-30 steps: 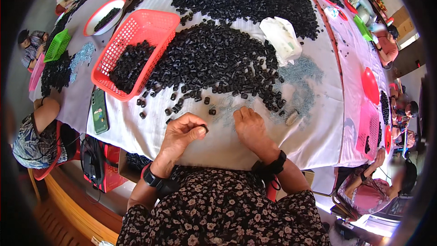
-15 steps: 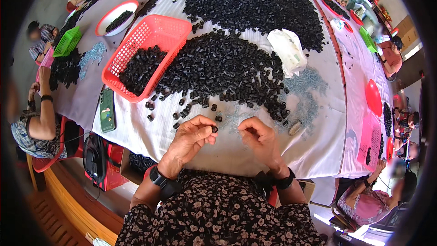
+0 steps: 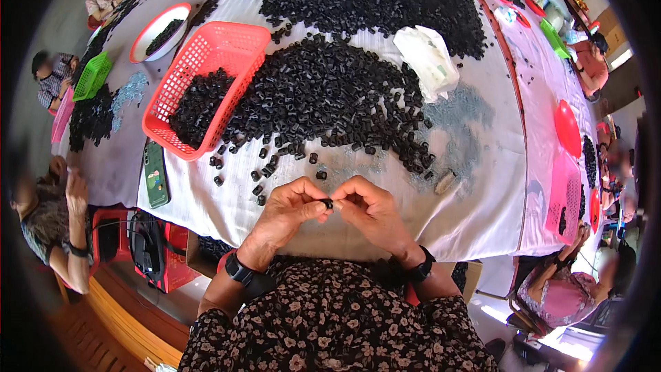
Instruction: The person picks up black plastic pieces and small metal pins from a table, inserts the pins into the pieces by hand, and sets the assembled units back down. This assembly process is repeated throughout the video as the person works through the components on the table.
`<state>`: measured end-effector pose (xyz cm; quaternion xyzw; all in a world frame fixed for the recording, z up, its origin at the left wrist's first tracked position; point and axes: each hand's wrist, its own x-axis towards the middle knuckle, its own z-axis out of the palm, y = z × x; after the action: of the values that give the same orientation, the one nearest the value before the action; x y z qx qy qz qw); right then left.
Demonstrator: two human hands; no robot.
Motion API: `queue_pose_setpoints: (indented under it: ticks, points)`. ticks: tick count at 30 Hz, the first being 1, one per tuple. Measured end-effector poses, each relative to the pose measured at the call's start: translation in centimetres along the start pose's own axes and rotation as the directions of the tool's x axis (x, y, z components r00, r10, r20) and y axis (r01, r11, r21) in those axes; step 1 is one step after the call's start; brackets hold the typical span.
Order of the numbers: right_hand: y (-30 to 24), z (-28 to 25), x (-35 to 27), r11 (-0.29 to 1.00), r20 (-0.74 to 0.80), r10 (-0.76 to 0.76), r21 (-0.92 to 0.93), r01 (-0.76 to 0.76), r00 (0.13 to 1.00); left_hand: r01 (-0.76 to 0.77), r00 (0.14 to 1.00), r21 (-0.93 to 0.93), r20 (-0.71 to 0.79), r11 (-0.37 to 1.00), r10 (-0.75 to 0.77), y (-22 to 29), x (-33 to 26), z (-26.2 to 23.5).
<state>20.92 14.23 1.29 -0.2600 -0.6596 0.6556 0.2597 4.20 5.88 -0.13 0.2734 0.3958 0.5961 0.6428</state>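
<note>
My left hand (image 3: 288, 215) pinches a small black plastic ring-shaped piece (image 3: 328, 204) between thumb and forefinger. Against that piece come the fingertips of my right hand (image 3: 372, 215), closed in a pinch; whatever they hold is too small to make out. Just beyond my hands, on the white cloth (image 3: 475, 234), spreads a pile of similar black pieces (image 3: 323, 96), with a few lying loose at its near edge. Small clear bluish bits (image 3: 458, 131) are scattered right of the pile.
A red plastic basket (image 3: 241, 36), part filled with black pieces, stands left of the pile. Near it lies a green-backed phone (image 3: 155, 176). A crumpled white plastic bag (image 3: 428, 62) rests at the right, below a larger black heap (image 3: 372, 0). Other people sit around the table.
My right hand has moved left, so its fingertips now meet the black piece in my left hand. The view has shifted slightly. The person at left has moved their arms.
</note>
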Motion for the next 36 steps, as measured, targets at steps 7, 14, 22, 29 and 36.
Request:
queue_pose_setpoints:
  ticks: [7, 14, 22, 29, 36]
  points:
    - [0.2, 0.6, 0.9, 0.991, 0.050, 0.066, 0.112, -0.071, 0.997, -0.001, 0.996, 0.248, -0.087, 0.969, 0.023, 0.0, -0.9, -0.8]
    - [0.8, -0.5, 1.1, 0.889, 0.410, 0.258, 0.254, -0.381, 0.875, 0.033, 0.999, 0.228, 0.006, 0.973, -0.035, 0.2, -1.4, -1.1]
    - [0.4, -2.6, -0.1, 0.979, 0.160, 0.148, -0.162, -0.122, 0.976, 0.037, 0.999, -0.097, 0.033, 0.995, -0.034, -0.6, -1.5, -1.8]
    - [-0.1, -5.6, 2.4, 0.783, -0.074, -0.167, -0.616, 0.087, 0.983, -0.103, 0.991, -0.189, -0.101, 0.976, 0.085, -0.1, -2.7, -3.8]
    - [3.6, -4.0, 6.7, 0.548, 0.025, -0.221, -0.824, 0.146, 0.975, -0.199, 0.974, -0.187, -0.150, 0.962, 0.172, 0.7, -3.1, -4.4]
